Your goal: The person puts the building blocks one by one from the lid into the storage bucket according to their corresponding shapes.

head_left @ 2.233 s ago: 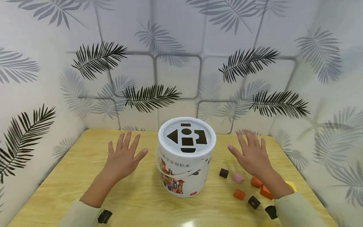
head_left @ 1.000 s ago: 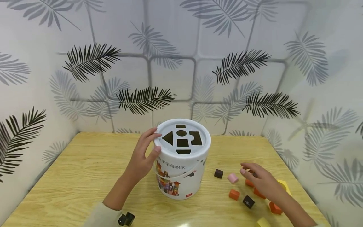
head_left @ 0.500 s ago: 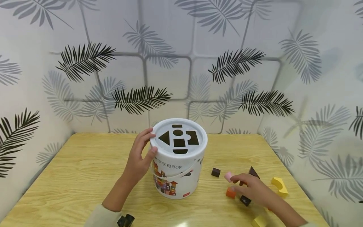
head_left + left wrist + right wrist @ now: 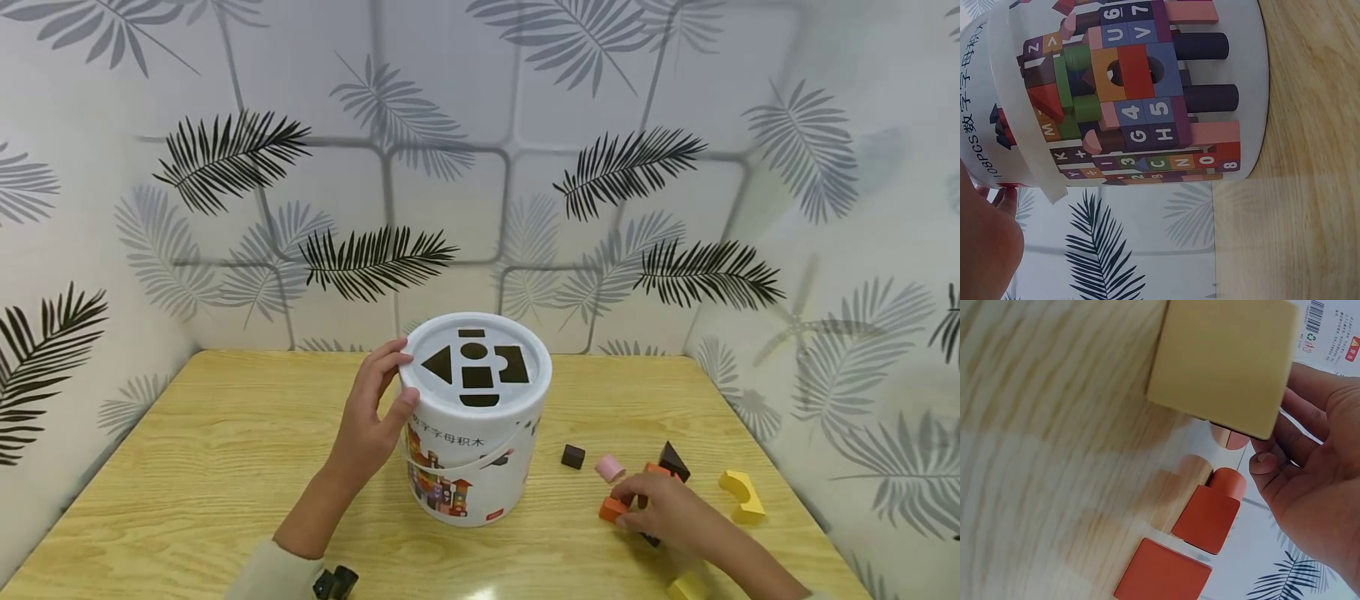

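A white bucket [image 4: 498, 492] with printed block pictures stands upright near the middle of the table, its thin handle hanging in front. Its lid [image 4: 521, 400] has several cut-out shapes. My left hand [image 4: 369, 429] grips the lid's left rim, thumb at the front and fingers over the top edge. To the right, my right hand [image 4: 667, 508] pinches a small orange block [image 4: 611, 509] on the table between thumb and fingers. In the right wrist view a large yellow block [image 4: 1225, 365] partly covers the fingertips, and the pinched block is hidden there.
Around my right hand lie a dark block [image 4: 573, 457], a pink cylinder [image 4: 610, 468], a dark triangular block [image 4: 672, 461] and a yellow arch block [image 4: 742, 497]. Another yellow block [image 4: 686, 586] is at the front edge of view. Leaf-patterned walls enclose the wooden table [image 4: 262, 400].
Both hands were spread in the air on either side of the bucket. The left has moved right onto the lid rim; the right has come down among the blocks and taken hold of the orange one.
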### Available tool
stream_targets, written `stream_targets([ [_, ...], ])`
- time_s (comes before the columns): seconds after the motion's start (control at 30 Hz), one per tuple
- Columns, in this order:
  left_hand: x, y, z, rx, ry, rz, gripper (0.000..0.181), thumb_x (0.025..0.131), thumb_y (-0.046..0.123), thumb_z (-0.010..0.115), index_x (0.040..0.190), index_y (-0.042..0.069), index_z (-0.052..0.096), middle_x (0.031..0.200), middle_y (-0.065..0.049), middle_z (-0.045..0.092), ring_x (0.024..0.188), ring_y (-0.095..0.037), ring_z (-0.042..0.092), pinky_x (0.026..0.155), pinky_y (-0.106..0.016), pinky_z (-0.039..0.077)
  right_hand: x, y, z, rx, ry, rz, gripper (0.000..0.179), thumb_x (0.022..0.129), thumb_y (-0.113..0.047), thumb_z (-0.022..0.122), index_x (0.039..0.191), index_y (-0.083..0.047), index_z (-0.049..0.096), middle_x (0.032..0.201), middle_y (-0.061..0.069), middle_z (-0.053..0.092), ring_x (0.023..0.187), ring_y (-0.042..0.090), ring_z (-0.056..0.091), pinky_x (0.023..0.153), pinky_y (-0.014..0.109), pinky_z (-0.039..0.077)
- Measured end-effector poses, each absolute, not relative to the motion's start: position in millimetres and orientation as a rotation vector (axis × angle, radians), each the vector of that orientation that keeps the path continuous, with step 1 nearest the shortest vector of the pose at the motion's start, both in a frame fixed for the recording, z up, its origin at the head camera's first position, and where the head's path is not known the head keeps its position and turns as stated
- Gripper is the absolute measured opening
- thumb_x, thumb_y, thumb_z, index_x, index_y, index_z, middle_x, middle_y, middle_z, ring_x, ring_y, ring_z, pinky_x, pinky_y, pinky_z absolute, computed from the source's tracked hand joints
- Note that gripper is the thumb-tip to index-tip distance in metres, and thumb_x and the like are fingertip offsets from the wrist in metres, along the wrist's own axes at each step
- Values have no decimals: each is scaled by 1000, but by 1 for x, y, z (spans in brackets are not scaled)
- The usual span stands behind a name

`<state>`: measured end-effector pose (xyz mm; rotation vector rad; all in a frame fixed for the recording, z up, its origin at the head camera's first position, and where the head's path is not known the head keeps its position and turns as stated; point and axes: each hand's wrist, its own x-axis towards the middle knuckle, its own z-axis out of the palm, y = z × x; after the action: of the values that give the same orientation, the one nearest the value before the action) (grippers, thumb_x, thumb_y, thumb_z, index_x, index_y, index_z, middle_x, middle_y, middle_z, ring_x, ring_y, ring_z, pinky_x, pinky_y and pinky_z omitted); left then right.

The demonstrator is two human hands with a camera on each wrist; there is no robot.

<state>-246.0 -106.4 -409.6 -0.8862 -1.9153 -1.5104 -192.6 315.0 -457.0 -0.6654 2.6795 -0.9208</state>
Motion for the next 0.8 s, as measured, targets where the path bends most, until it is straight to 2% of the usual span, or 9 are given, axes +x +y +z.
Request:
stream_targets([
  [0.2,-246,-107,-409,-876,-1936,-1527,39,96,-1,57,135,2,49,155,-12,38,143,-32,43,122,-25,33,-192,313,-456,-653,2698,-892,18,87,-20,77,104,-14,73,94,-7,67,77,0,54,62,22,51],
  [0.43,-247,-107,-410,-875,-1920,-1529,41,96,0,57,136,3,49,155,-13,38,145,-31,40,121,-25,33,-189,310,-449,-646,2800,-893,26,90,-17,73,115,-9,71,102,-1,69,79,-1,54,60,21,51],
  [0.8,-247,-106,-409,-856,-1922,-1541,40,96,-1,57,135,2,48,156,-12,38,147,-28,37,120,-26,33,-189,304,-404,-507,2978,-972,31,94,-23,71,123,-13,68,97,-5,67,81,5,54,59,22,51],
])
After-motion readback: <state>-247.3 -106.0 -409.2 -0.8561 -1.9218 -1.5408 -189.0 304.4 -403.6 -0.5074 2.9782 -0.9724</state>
